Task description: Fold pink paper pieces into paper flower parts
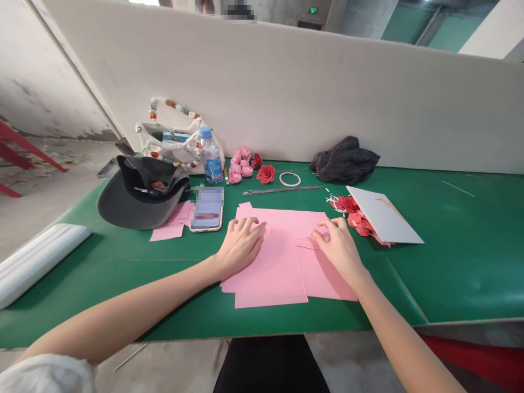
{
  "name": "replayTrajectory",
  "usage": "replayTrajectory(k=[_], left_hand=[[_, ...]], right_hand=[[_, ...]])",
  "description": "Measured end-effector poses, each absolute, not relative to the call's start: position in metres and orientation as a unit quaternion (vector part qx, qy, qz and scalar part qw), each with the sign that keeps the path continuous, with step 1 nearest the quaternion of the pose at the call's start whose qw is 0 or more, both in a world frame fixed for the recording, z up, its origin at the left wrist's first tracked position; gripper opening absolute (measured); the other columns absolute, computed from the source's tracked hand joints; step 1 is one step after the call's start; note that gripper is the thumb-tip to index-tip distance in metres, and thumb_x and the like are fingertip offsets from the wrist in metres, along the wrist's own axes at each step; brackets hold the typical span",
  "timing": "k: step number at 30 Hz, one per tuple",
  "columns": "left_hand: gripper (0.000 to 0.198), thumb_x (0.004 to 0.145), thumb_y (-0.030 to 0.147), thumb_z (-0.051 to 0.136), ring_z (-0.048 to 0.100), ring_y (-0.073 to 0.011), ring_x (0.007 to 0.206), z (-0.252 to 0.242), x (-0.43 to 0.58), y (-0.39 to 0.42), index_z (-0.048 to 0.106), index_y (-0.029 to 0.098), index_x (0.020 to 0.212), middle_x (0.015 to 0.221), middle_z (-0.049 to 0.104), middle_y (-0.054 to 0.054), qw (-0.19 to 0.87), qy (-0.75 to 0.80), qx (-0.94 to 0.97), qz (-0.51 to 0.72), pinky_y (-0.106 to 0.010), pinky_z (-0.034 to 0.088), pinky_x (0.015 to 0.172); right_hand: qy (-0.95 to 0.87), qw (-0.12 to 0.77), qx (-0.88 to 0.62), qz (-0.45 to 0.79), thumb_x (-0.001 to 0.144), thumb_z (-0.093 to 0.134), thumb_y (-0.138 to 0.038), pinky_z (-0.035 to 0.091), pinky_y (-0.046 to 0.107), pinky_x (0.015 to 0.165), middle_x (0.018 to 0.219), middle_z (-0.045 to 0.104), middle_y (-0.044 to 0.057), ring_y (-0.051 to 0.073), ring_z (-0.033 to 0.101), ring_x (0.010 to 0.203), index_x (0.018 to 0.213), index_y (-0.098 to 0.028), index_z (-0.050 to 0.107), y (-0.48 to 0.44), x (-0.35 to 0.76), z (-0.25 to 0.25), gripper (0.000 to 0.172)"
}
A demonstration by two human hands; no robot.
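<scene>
Several pink paper sheets (282, 262) lie overlapped on the green table (450, 273) in front of me. My left hand (241, 243) rests flat on the left part of the sheets, fingers stretched out. Over on the right part, my right hand (338, 245) lies on the paper with fingers slightly curled, fingertips touching a small pink piece. Neither hand grips anything.
A phone (207, 210), a black cap (141, 196), a beaded bag (172, 136) and a water bottle (210, 155) stand at the left. Paper roses (245, 164), a tape ring (290, 178), thin wires (282, 190), a dark cloth (346, 161), red scraps (352, 210) and a white board (382, 215) lie behind.
</scene>
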State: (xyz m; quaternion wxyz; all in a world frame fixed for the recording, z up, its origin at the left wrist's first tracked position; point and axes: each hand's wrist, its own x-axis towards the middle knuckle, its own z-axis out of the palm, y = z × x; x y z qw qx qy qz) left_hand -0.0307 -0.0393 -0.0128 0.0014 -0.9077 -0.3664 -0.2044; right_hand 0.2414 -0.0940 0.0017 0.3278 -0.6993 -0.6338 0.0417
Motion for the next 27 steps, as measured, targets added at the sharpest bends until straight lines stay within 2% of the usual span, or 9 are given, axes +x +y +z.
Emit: replayTrajectory(k=[2, 4, 8, 11, 14, 19, 22, 24, 27], left_hand=[[0.036, 0.097, 0.022, 0.032, 0.053, -0.0269, 0.107, -0.016, -0.031, -0.038, 0.047, 0.016, 0.129, 0.125, 0.051, -0.017, 0.021, -0.393, -0.893, -0.219, -0.044, 0.036, 0.089], [0.036, 0.097, 0.019, 0.029, 0.054, -0.0263, 0.108, -0.020, -0.032, -0.037, 0.043, 0.015, 0.130, 0.126, 0.050, -0.018, 0.016, -0.406, -0.887, -0.220, -0.042, 0.037, 0.087], [0.041, 0.095, 0.014, 0.031, 0.053, -0.0254, 0.110, -0.022, -0.033, -0.036, 0.037, 0.019, 0.135, 0.130, 0.049, -0.016, -0.004, -0.401, -0.893, -0.205, -0.040, 0.039, 0.087], [0.049, 0.089, 0.008, 0.034, 0.051, -0.0260, 0.115, -0.022, -0.034, -0.036, 0.034, 0.021, 0.137, 0.131, 0.049, -0.015, -0.011, -0.401, -0.895, -0.195, -0.040, 0.039, 0.088], [0.052, 0.086, 0.006, 0.036, 0.051, -0.0270, 0.115, -0.022, -0.035, -0.036, 0.034, 0.019, 0.137, 0.130, 0.049, -0.015, -0.021, -0.406, -0.892, -0.197, -0.041, 0.040, 0.088], [0.053, 0.088, 0.007, 0.034, 0.050, -0.0278, 0.116, -0.023, -0.035, -0.036, 0.029, 0.018, 0.140, 0.131, 0.046, -0.017, -0.025, -0.386, -0.895, -0.224, -0.041, 0.041, 0.089], [0.049, 0.094, 0.015, 0.031, 0.052, -0.0279, 0.112, -0.024, -0.034, -0.035, 0.023, 0.014, 0.143, 0.130, 0.045, -0.020, -0.026, -0.363, -0.896, -0.253, -0.042, 0.042, 0.089], [0.044, 0.097, 0.020, 0.030, 0.054, -0.0276, 0.109, -0.025, -0.033, -0.034, 0.027, 0.013, 0.141, 0.127, 0.047, -0.020, -0.028, -0.353, -0.899, -0.257, -0.043, 0.043, 0.088], [0.035, 0.099, 0.023, 0.029, 0.054, -0.0271, 0.109, -0.024, -0.032, -0.034, 0.036, 0.015, 0.133, 0.123, 0.050, -0.017, -0.026, -0.357, -0.900, -0.248, -0.043, 0.043, 0.087]], right_hand=[[-0.664, 0.336, -0.667, 0.033, 0.083, 0.064, -0.035, 0.045, 0.041, 0.087, 0.102, 0.054, 0.010, 0.027, 0.056, 0.097, 0.094, -0.021, 0.065, -0.091, 0.227, 0.009, 0.018], [-0.708, 0.340, -0.611, 0.099, 0.086, 0.060, -0.032, 0.044, 0.039, 0.091, 0.105, 0.057, 0.008, 0.025, 0.055, 0.104, 0.093, -0.023, 0.064, -0.081, 0.206, 0.011, 0.012], [-0.757, 0.312, -0.534, 0.212, 0.086, 0.060, -0.024, 0.046, 0.036, 0.088, 0.100, 0.060, 0.007, 0.021, 0.056, 0.100, 0.089, -0.020, 0.063, -0.046, 0.164, 0.001, 0.006], [-0.778, 0.259, -0.531, 0.215, 0.074, 0.074, -0.022, 0.046, 0.038, 0.084, 0.090, 0.059, 0.006, 0.023, 0.054, 0.095, 0.080, -0.018, 0.061, -0.027, 0.146, -0.007, 0.015], [-0.785, 0.240, -0.531, 0.208, 0.069, 0.077, -0.022, 0.044, 0.038, 0.082, 0.084, 0.059, 0.005, 0.023, 0.053, 0.092, 0.073, -0.018, 0.059, -0.021, 0.140, -0.009, 0.019], [-0.726, 0.280, -0.530, 0.336, 0.073, 0.066, -0.023, 0.044, 0.027, 0.064, 0.083, 0.064, 0.001, 0.014, 0.057, 0.069, 0.086, -0.019, 0.058, -0.029, 0.157, -0.003, 0.016], [-0.682, 0.300, -0.568, 0.348, 0.079, 0.060, -0.028, 0.043, 0.026, 0.059, 0.077, 0.064, -0.001, 0.012, 0.054, 0.059, 0.096, -0.020, 0.057, -0.040, 0.189, 0.009, 0.019], [-0.686, 0.281, -0.589, 0.322, 0.075, 0.065, -0.028, 0.045, 0.028, 0.065, 0.072, 0.062, -0.002, 0.014, 0.057, 0.064, 0.098, -0.020, 0.059, -0.048, 0.215, 0.017, 0.025], [-0.685, 0.261, -0.613, 0.293, 0.076, 0.062, -0.024, 0.047, 0.032, 0.074, 0.079, 0.064, 0.000, 0.017, 0.061, 0.075, 0.108, -0.022, 0.063, -0.060, 0.250, 0.020, 0.031]])
